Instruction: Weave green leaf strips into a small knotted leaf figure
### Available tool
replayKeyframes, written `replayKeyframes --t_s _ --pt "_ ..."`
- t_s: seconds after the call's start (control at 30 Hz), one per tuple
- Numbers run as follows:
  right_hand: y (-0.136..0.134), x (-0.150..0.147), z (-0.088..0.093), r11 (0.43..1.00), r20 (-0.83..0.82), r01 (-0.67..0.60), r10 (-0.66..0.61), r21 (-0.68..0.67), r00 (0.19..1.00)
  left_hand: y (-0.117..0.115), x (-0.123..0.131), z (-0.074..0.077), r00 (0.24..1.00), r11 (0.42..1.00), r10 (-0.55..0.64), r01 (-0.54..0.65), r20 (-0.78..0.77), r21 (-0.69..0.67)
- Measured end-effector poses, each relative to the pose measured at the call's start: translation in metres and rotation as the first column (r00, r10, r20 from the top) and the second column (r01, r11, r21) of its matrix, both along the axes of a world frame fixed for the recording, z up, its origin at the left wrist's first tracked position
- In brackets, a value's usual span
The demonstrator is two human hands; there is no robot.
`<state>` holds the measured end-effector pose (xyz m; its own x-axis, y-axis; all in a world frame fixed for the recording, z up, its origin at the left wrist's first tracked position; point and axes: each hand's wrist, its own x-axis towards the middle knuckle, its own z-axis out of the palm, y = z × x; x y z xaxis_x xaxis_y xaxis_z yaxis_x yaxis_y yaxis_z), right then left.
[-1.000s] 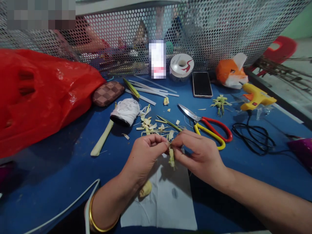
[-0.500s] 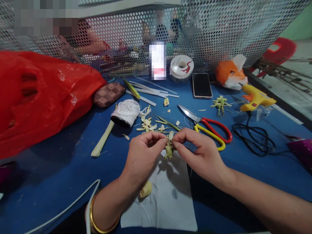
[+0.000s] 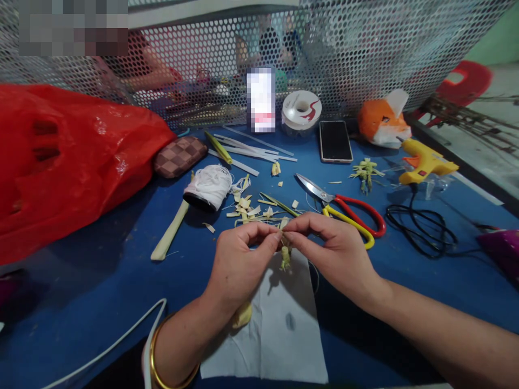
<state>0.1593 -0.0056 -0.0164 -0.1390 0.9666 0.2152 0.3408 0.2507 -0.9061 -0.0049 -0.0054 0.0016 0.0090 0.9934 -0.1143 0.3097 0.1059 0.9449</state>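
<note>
My left hand [image 3: 247, 259] and my right hand [image 3: 330, 246] meet over a white sheet [image 3: 284, 335], thumb and finger pinched on each. Between them is a small green figure of plant strips [image 3: 285, 258], its lower part hanging below the fingertips and its top partly hidden by them. Underneath, a pale yellow piece [image 3: 242, 316] rests on the sheet, half behind my left wrist. Just beyond my fingers lie plant scraps [image 3: 245, 208]. Scissors [image 3: 324, 197] with one red and one yellow handle lie past my right hand. A similar finished-looking green figure [image 3: 367, 173] sits farther right.
A spool of white string [image 3: 211, 186], a plant stalk [image 3: 170, 232] and a red plastic bag [image 3: 81, 162] are on the left. Behind stand a ribbon roll [image 3: 300, 111] and a phone [image 3: 335, 141]. At right are a yellow glue gun [image 3: 427, 162] and its black cord [image 3: 421, 229].
My fingertips have drawn closer together on the small green figure. Its hanging part has shifted slightly right and down. The things on the table have stayed put.
</note>
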Motion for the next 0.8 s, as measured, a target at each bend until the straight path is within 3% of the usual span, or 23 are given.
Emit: replayKeyframes --t_s 0.4,0.63,0.8 --pt "0.0018 0.0003 -0.0006 0.997 0.129 -0.034 0.025 0.070 0.991 -0.0029 -0.0010 0.0003 0.996 0.997 -0.015 0.022 -0.091 0.073" --pt "0.0001 0.0024 0.0006 0.954 0.285 -0.198 0.130 0.225 0.950 0.0003 0.0012 -0.0032 0.999 0.998 0.016 -0.014 0.044 -0.055" --pt "-0.0003 0.0028 0.0006 0.953 0.257 -0.214 0.156 0.214 0.954 0.0028 0.0013 -0.0023 0.996 0.994 0.041 -0.034 0.076 -0.100"
